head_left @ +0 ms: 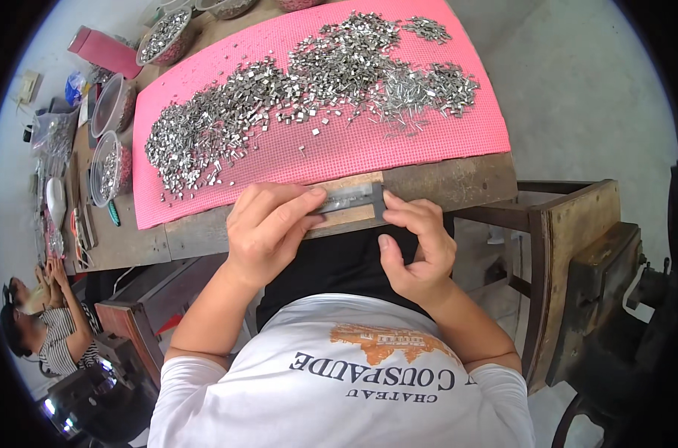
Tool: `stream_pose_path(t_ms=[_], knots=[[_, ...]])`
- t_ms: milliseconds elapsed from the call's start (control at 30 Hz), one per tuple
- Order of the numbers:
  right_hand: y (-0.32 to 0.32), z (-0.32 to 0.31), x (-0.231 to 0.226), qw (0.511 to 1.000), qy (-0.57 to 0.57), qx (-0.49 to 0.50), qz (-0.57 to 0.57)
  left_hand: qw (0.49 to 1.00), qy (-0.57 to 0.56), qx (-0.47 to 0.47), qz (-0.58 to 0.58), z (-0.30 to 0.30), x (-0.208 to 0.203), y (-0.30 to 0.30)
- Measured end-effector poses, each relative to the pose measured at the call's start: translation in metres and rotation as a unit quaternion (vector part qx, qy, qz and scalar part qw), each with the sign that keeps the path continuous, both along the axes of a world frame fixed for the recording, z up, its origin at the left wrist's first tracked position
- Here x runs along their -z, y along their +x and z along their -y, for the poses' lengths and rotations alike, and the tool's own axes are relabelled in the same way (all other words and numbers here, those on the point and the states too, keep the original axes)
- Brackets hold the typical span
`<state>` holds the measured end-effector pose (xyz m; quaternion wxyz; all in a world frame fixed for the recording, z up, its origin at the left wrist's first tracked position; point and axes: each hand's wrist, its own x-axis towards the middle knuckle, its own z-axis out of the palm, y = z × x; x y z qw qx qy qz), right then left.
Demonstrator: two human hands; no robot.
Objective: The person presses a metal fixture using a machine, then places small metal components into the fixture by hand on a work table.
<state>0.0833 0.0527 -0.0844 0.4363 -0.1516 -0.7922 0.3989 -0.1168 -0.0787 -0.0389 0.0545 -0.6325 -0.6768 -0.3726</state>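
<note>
so the person's left hand (268, 231) has its fingertips pinched on the left end of a grey metal fixture (350, 200), which sits right at the front edge of the table (458, 179). right hand (421, 250) is slack, thumb spread away, fingers by the fixture's right end. just beyond, a pink mat (369, 148) is piled with loose metal bits (339, 63).

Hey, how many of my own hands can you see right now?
2. Your left hand holds the left end of the grey bar; your right hand is at the dark block on its right end. Neither is hidden.
</note>
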Motion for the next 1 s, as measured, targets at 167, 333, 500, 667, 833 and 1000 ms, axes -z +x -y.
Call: stream_pose_path(t_ms=[167,333,500,667,833,1000], knots=[[-0.001,-0.015,-0.023,0.999,0.035,-0.007,0.041,0.987,-0.116,-0.042,0.106,-0.009,-0.029,-0.002],[0.005,-0.059,-0.037,0.991,0.094,0.093,0.04,0.983,-0.106,-0.108,0.107,-0.021,-0.035,-0.023],[0.009,-0.119,-0.044,0.975,0.069,0.183,0.106,0.969,-0.173,-0.175,0.032,-0.044,-0.047,-0.029],[-0.011,-0.141,-0.04,0.965,0.149,0.174,0.126,0.974,-0.144,-0.173,-0.031,-0.046,-0.042,-0.029],[-0.019,-0.149,-0.043,0.95,0.201,0.172,0.164,0.985,-0.111,-0.125,-0.053,-0.052,-0.035,-0.031],[-0.02,-0.147,-0.049,0.924,0.285,0.177,0.183,0.984,-0.06,-0.114,-0.125,-0.055,-0.03,-0.036]])
